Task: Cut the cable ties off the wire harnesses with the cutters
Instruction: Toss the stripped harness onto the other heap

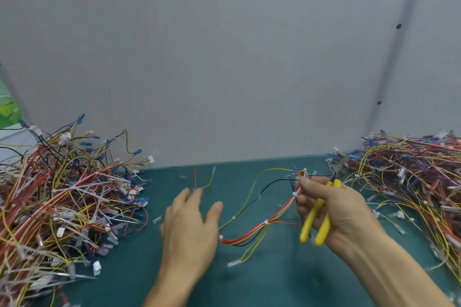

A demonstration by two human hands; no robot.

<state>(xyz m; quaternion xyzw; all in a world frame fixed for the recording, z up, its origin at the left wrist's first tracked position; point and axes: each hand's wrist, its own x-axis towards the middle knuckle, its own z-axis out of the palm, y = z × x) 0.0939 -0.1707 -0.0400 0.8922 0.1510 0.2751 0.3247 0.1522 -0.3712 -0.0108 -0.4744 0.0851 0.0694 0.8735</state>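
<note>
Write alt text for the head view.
A right hand grips yellow-handled cutters beside a wire harness on a green mat; the left hand is open. A left pile and right pile of harnesses flank them.

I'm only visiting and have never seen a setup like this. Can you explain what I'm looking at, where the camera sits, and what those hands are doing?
There is no machine here. These are a person's two bare hands, filmed by one wide-angle camera worn on the head and looking down. The right hand grips yellow-handled cutters. The left hand is open and holds nothing, over the green table. Between the hands lies one wire harness, bundled by small white cable ties; its upper end reaches the right hand's fingers. A left pile and a right pile of tangled harnesses flank them, in front of a grey wall.
</note>
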